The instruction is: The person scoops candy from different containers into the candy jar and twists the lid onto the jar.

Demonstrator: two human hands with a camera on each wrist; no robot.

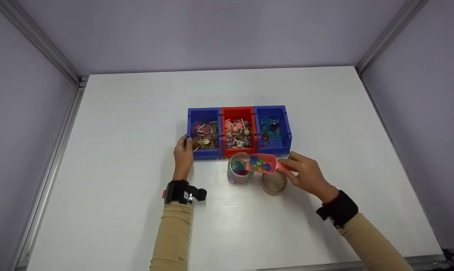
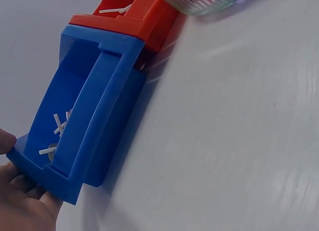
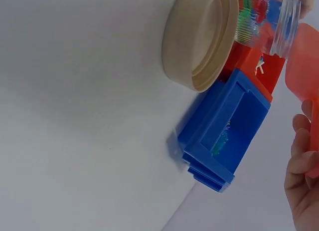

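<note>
My right hand (image 1: 306, 174) grips the handle of a pink scoop (image 1: 271, 158), which carries several coloured, see-through beads (image 1: 259, 164). The scoop's front edge overlaps the mouth of a clear ribbed jar (image 1: 234, 177) holding colourful pieces. On the left, my left hand (image 1: 183, 158) holds the side wall of the left blue bin (image 1: 206, 154), thumb at the rim and fingers on the outside. Lollipops with white sticks (image 2: 59, 124) lie inside that bin. In the right wrist view, the scoop (image 3: 303, 61) is tilted beside the jar's mouth.
A red bin (image 1: 239, 151) with lollipops stands in the middle of the row. At the right, another blue bin (image 1: 278, 145) holds blue-green and dark pieces. The round beige lid (image 1: 274, 192) lies on the white table (image 1: 118, 169) beside the jar. Walls enclose the table's back and sides.
</note>
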